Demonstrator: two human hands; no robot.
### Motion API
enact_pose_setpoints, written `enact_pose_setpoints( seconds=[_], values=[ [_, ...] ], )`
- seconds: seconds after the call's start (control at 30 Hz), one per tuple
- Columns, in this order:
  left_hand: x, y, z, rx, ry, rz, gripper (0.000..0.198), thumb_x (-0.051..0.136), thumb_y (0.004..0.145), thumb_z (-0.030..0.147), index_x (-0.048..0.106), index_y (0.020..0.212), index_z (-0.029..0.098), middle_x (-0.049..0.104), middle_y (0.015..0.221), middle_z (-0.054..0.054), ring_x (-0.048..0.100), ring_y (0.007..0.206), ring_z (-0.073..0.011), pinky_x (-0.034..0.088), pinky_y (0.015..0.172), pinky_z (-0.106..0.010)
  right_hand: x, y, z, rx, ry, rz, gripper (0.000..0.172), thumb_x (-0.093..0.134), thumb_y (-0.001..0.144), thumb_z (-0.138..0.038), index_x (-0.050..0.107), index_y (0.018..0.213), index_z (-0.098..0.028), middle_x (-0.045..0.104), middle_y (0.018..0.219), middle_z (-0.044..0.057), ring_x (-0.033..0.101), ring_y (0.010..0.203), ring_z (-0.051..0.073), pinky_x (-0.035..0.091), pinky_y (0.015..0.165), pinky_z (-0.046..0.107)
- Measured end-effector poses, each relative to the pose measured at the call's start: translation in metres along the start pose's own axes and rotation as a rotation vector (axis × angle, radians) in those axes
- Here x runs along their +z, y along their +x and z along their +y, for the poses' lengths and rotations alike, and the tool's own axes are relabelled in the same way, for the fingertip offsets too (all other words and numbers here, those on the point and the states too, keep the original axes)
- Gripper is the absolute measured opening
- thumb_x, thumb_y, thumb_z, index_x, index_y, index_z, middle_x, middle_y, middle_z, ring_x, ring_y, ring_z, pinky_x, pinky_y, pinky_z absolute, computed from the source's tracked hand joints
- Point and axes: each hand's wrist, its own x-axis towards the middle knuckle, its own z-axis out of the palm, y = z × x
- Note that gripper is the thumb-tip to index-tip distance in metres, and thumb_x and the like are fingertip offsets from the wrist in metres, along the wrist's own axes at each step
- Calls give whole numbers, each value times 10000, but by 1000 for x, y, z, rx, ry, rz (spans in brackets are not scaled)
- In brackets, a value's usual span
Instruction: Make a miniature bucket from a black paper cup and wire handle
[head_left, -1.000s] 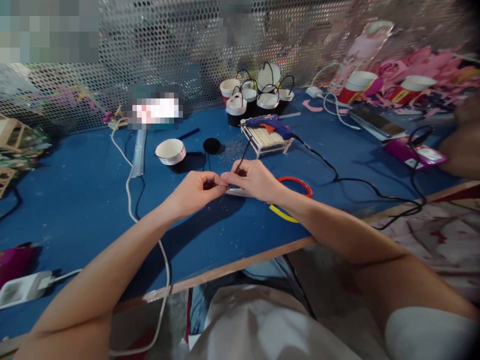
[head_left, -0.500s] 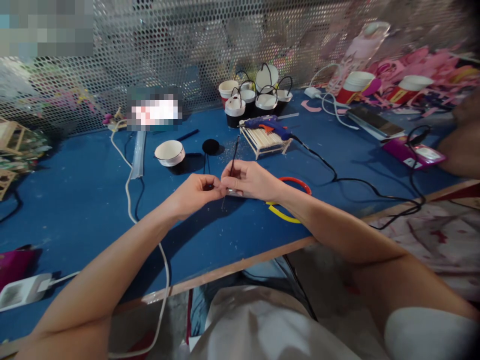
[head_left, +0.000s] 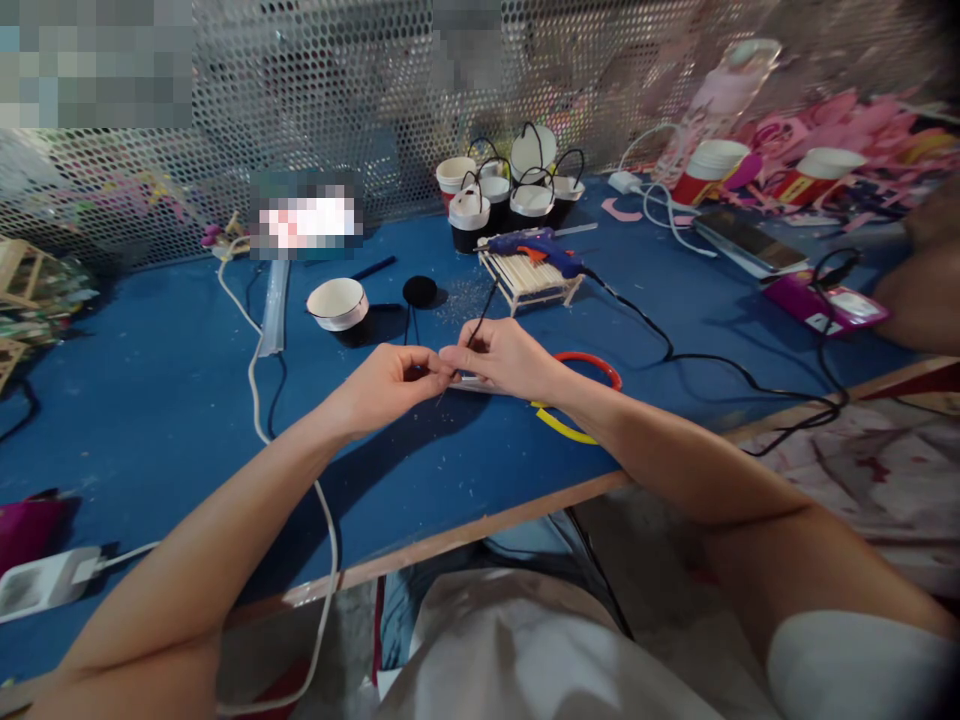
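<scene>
My right hand point(head_left: 506, 355) is closed on a thin black stem point(head_left: 486, 308), which slants up and to the right from the fingers. Its fingertips meet those of my left hand point(head_left: 397, 382), which pinches the lower end of the same stem. A thin strand pokes out below the fingers. Just behind the hands lies a black round piece point(head_left: 420, 291) with thin dark legs. To its left stands a black and white cup point(head_left: 338, 308). Under my right hand a pale strip point(head_left: 480, 385) shows, partly covered.
A blue glue gun point(head_left: 536, 247) rests on a small wooden rack point(head_left: 529, 283). Behind are several black and white cups point(head_left: 470, 215) with handles. Red point(head_left: 600, 362) and yellow point(head_left: 566, 428) curved strips lie right. A white cable point(head_left: 256, 400) crosses the left side.
The black stem has tipped over to the right, from nearly upright to slanting. Both hands stay pressed together in almost the same place.
</scene>
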Motion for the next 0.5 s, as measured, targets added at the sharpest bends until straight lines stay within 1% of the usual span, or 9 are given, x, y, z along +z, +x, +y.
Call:
enact_pose_setpoints(
  seconds=[0.1,0.2,0.3,0.37,0.43,0.5],
  values=[
    [-2,0,1,12,66,-9,222,543,777,338,620,775,130,552,686,1,450,615,-96,353,585,-217,0,0,-1,4,-42,6,365,610,734,-476,511,621,-144,452,471,-49,365,457,52,267,447,204],
    [-1,0,2,-7,116,-3,253,550,772,369,611,768,124,527,647,10,424,581,-90,337,555,-214,2,0,-1,9,-90,12,370,604,736,-477,504,611,-143,437,474,-52,349,461,50,256,448,204],
    [0,-1,1,-20,117,-2,266,563,765,381,612,779,120,527,655,7,420,587,-92,338,557,-218,2,-1,-1,20,-105,9,366,614,729,-463,494,596,-143,435,482,-52,343,454,44,254,438,199],
    [1,0,-2,-24,74,-6,259,577,756,378,617,781,123,540,671,0,429,596,-95,342,562,-221,1,-2,-3,34,-35,-51,343,607,742,-449,493,625,-147,447,494,-52,362,443,44,271,425,192],
    [0,1,-5,-35,9,-3,249,597,741,374,619,760,127,544,665,-3,436,597,-98,338,554,-221,-1,-3,-5,45,76,-154,294,584,770,-429,508,714,-150,486,541,-44,416,453,50,319,426,187],
    [-1,2,-6,-46,-46,0,248,609,731,374,613,726,126,533,648,-1,433,596,-97,330,548,-219,-3,-3,-7,46,149,-223,263,567,791,-411,516,778,-153,518,583,-34,453,467,53,364,440,187]
  ],
)
